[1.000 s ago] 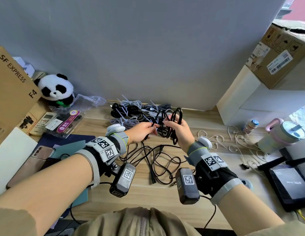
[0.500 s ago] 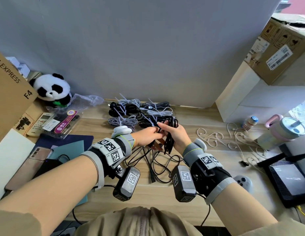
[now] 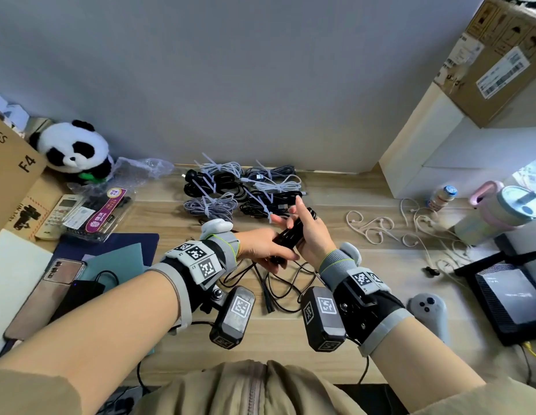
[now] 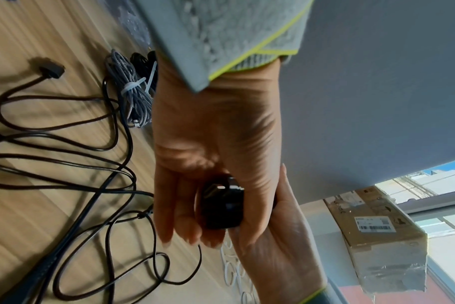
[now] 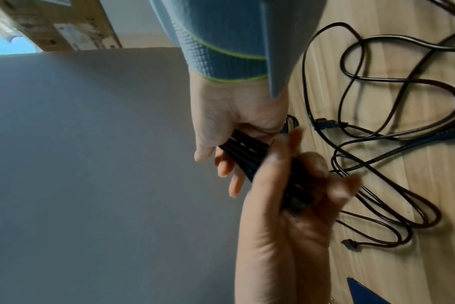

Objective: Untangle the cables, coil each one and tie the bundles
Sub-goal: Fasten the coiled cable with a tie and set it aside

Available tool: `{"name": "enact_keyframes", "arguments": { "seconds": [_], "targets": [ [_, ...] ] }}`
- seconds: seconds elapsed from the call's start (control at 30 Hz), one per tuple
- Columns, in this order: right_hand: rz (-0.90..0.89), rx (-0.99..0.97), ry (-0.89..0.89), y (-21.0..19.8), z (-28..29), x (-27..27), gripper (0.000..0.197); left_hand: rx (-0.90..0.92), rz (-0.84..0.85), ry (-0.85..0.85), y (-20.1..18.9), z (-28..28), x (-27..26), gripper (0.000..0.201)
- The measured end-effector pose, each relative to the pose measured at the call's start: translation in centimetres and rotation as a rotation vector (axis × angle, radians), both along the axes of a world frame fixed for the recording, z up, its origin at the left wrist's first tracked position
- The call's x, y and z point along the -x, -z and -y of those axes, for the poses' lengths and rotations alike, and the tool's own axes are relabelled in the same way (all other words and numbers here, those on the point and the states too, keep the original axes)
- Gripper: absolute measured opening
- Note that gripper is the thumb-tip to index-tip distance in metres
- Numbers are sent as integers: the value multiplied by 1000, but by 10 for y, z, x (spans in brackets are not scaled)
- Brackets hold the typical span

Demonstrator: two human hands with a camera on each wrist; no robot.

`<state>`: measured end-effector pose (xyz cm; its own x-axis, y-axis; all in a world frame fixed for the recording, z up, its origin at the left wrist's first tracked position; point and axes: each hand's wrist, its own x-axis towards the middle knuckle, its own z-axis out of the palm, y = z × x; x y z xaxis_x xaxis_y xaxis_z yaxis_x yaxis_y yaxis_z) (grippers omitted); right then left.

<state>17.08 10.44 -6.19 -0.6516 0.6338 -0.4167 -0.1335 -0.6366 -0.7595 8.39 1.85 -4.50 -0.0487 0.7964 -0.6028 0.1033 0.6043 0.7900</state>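
Observation:
A black cable folded into a tight narrow bundle (image 3: 290,235) hangs above the desk between both hands. My left hand (image 3: 275,254) grips its lower end, fingers curled round it; the left wrist view shows that end (image 4: 221,207) inside the curled fingers (image 4: 185,226). My right hand (image 3: 293,218) has the upper part across its palm, thumb against the bundle (image 5: 242,148), fingers (image 5: 229,170) stretched out. Loose tangled black cables (image 3: 275,283) lie on the desk below the hands. Several tied bundles (image 3: 240,190), black and grey, lie at the back.
Loose white cords (image 3: 380,229) are spread to the right, near a small bottle (image 3: 440,197) and a lidded cup (image 3: 500,214). A black device (image 3: 512,298) and a grey controller (image 3: 428,310) sit front right. A phone (image 3: 42,295), papers, a plush panda (image 3: 72,148) and boxes fill the left.
The open loops of the black coil have been squeezed into a narrow bundle. Both hands came lower and nearer to me, and my left hand now grips the bundle's lower end.

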Motion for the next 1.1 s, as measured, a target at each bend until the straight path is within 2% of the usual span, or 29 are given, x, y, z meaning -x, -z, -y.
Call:
{"name": "enact_keyframes", "arguments": {
  "seconds": [0.1, 0.27, 0.37, 0.43, 0.57, 0.7, 0.8, 0.93, 1.1],
  "targets": [
    [-23, 30, -20, 8, -6, -4, 32, 55, -14, 19, 9, -8, -4, 18],
    [29, 5, -48, 20, -20, -8, 30, 92, -31, -6, 19, -22, -7, 12],
    [149, -2, 5, 38, -35, -14, 26, 162, -28, -4, 29, -37, -6, 13],
    [256, 6, 63, 51, -45, -19, 30, 205, -10, -68, 37, -42, -2, 21],
    [485, 96, 273, 78, -71, -34, 16, 257, 20, -182, 54, -51, 6, 26],
    [626, 75, 294, 102, -90, -42, 41, 264, -85, -183, 68, -60, 12, 30],
    [721, -19, 276, 113, -103, -41, 50, 263, -136, -149, 74, -67, 15, 36],
    [866, -135, 264, 124, -121, -38, 57, 284, -79, -158, 82, -76, 20, 36],
    [990, -179, 173, 132, -132, -30, 64, 340, 55, -164, 89, -79, 23, 29]
  ]
}}
